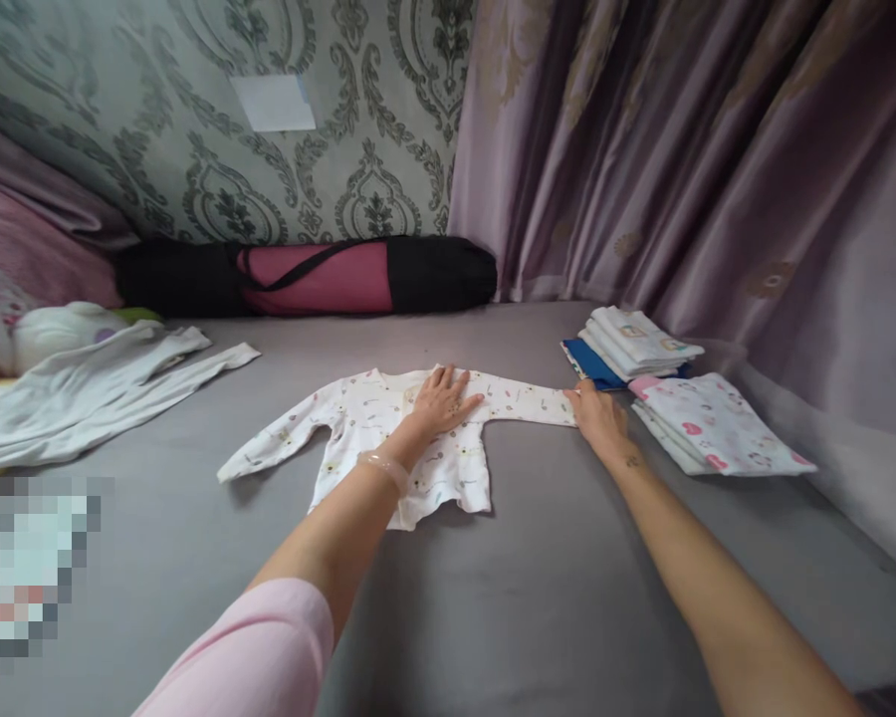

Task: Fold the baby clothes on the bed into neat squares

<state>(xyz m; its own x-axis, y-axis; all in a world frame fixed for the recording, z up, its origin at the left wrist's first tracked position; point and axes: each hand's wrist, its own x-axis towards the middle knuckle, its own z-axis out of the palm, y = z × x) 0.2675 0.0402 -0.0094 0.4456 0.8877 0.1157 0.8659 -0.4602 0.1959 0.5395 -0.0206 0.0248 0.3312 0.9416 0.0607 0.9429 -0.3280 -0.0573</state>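
A small white long-sleeved baby shirt [459, 463] with a scattered print lies spread on the grey sheet. My left hand [442, 400] rests flat on its upper front, fingers spread. At the cuff of the shirt's right-hand sleeve is my right hand [598, 416], its fingers closed on the fabric; the fingertips are partly hidden. The other sleeve stretches out to the left at a downward slant. Just beyond my right hand sits a folded white cloth with pink prints [724, 423].
Behind it is a stack of folded clothes [638, 339] with a blue piece low down. White garments [112, 383] lie loose at the left, by a plush toy [67, 329]. A black and pink long bag [314, 279] runs along the wall. Purple curtains [567, 149] hang at the right.
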